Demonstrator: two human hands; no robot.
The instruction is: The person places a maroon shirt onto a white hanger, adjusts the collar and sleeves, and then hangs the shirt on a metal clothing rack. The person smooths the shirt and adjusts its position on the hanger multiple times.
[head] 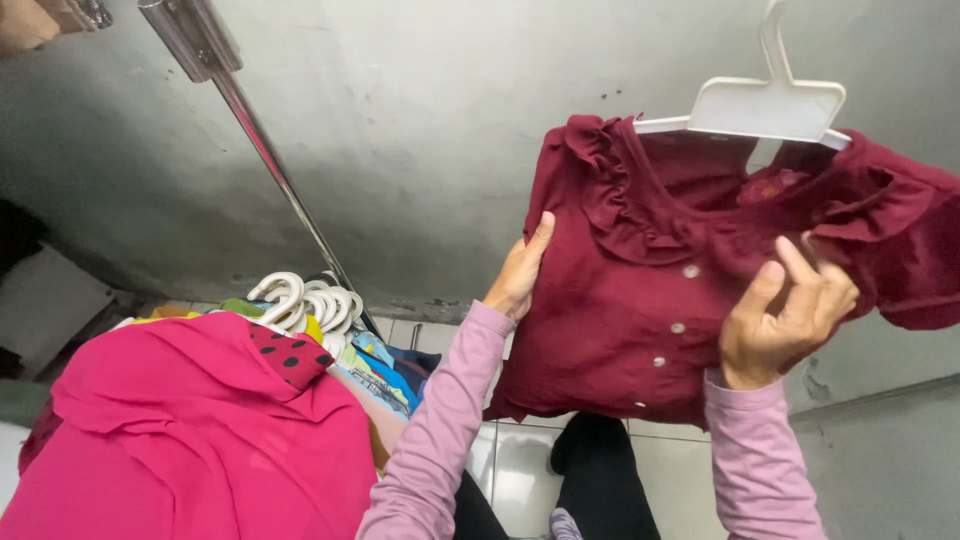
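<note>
A small dark red blouse (640, 300) with a ruffled collar and white buttons hangs on a white plastic hanger (765, 105). My left hand (517, 275) grips the blouse's left edge, thumb up along the fabric. My right hand (785, 315) pinches the front of the blouse near the right shoulder, just right of the button row. Both arms wear pale pink sleeves. The hanger's hook runs out of the top of the view.
A metal rail (270, 160) slants down from the top left, carrying several garments on white hangers (305, 300). A bright pink garment (200, 430) fills the lower left. Grey wall (420, 130) behind; white floor tiles (520, 470) and dark trousers below.
</note>
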